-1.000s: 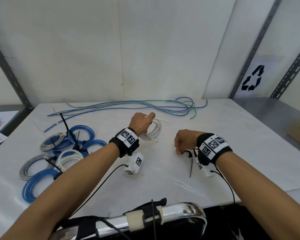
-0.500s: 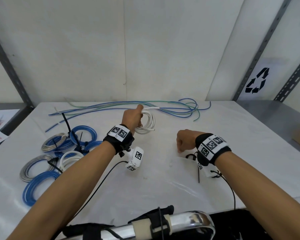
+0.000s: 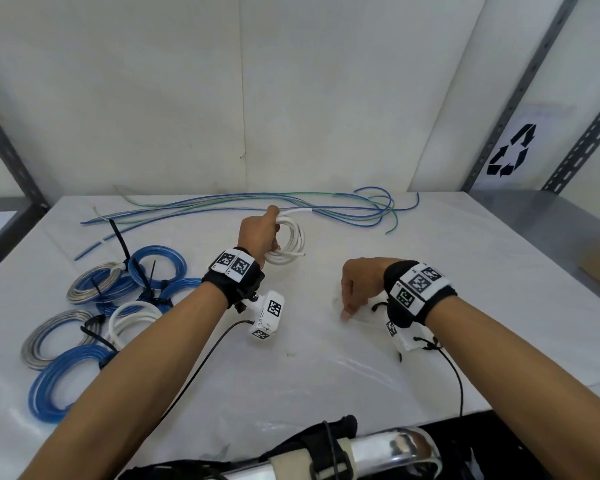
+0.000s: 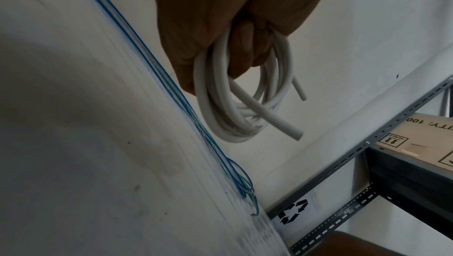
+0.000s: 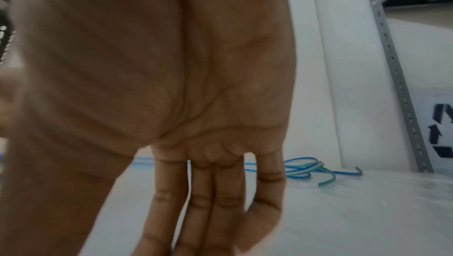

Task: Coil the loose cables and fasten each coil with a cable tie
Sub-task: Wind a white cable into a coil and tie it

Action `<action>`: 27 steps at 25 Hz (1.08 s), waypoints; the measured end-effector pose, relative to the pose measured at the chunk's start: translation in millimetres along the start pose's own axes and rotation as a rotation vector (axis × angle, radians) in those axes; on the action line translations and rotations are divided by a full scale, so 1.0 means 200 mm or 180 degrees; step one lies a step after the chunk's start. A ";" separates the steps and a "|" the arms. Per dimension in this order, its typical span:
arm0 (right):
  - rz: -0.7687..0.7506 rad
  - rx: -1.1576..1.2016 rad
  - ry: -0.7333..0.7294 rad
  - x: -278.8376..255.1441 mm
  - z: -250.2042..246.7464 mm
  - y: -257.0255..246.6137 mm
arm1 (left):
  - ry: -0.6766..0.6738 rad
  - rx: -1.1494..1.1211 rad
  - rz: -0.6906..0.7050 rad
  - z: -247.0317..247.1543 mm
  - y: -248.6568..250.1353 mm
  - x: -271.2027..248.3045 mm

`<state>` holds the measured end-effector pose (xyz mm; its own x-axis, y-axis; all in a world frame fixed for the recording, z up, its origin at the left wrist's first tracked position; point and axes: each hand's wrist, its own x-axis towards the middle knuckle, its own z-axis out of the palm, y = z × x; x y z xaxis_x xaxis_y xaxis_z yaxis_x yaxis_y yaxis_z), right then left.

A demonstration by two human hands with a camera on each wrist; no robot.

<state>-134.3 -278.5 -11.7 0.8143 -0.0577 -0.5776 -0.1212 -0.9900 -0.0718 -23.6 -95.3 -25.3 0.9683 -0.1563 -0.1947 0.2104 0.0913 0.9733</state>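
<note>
We hold the white cable coil (image 3: 289,244) up over the table (image 3: 326,358) in our left hand (image 3: 258,233), fingers wrapped tight round it, near the loose cables (image 3: 291,204), while our right hand (image 3: 359,287) stretches flat and holds nothing.

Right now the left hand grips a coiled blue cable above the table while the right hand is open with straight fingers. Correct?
Not quite: the coil in the left hand is white, not blue, as the left wrist view shows. The right hand is indeed open.
</note>
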 end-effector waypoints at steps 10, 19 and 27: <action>-0.1111 0.1457 0.1667 -0.13 -0.18 -0.18 | 0.0306 0.0401 0.0431 -0.02 0.01 0.06; -0.0814 0.0196 0.2482 0.09 -0.31 -0.46 | 0.0702 0.0687 0.1280 -0.17 0.02 0.08; -0.0524 0.0137 0.2981 0.18 -0.22 -0.58 | 0.0429 0.1020 0.1772 -0.22 0.01 0.05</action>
<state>-64.8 -171.4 11.7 0.9448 -0.0159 0.3273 0.0300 -0.9904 -0.1348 -7.7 -54.1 -30.2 0.9337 -0.0437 0.3553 -0.3573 -0.1778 0.9169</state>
